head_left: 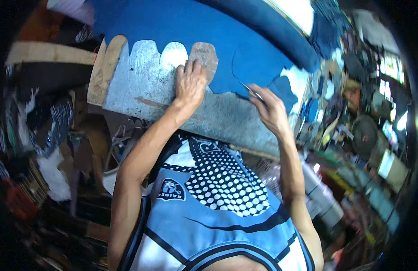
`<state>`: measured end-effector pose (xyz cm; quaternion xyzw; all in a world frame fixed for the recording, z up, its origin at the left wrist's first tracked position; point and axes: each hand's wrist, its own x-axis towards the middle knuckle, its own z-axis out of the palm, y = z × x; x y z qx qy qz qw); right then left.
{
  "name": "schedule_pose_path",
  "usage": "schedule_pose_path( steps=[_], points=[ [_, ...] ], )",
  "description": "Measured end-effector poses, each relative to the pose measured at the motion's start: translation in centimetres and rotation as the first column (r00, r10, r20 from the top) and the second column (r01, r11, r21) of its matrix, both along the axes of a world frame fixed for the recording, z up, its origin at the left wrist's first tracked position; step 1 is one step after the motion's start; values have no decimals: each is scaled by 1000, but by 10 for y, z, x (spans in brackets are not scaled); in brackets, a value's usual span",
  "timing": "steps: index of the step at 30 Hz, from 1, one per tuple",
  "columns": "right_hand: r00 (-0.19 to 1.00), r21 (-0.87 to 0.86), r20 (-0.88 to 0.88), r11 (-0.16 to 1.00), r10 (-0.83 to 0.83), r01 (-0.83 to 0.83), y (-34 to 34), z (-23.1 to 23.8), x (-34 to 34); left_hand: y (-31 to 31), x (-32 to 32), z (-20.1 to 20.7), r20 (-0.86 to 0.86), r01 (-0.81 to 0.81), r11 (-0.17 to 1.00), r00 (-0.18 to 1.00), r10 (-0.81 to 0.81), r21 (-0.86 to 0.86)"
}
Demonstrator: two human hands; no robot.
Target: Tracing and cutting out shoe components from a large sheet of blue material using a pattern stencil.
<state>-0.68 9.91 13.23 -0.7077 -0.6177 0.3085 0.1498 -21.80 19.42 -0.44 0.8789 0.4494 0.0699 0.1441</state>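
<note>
My left hand [191, 84] lies with its fingers stretched out over the lower part of a brown, round-topped flat template [203, 55], which rests at the edge of a blue sheet of material [173, 22]. In my right hand [273, 110] is a slim pointed metal tool [248, 88], pinched between the fingers; whether it is a knife or a marker I cannot tell. From its tip a thin dark curved line runs up across the blue sheet. The sheet's near edge is cut in rounded scallops, left of my left hand.
Under the sheet is a worn grey metal-topped table [150, 97] with a wooden end [100, 86] at left. A dark blue roll [267, 31] lies across the back. Piled scraps and boxes crowd the right side, and cloth [60, 122] hangs at left.
</note>
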Motion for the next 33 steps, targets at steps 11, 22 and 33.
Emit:
schedule_pose_path(
  steps=[11,22,33],
  points=[
    [637,231,180,597,749,-768,202,-104,-21,-5,6,19,-41,-123,992,992,122,-15],
    [569,-128,117,581,814,-804,220,-63,-59,18,-39,45,88,86,982,994,-72,-170],
    [588,-82,247,621,770,-779,199,-48,-70,21,-51,56,156,112,978,984,-85,-175]
  ],
)
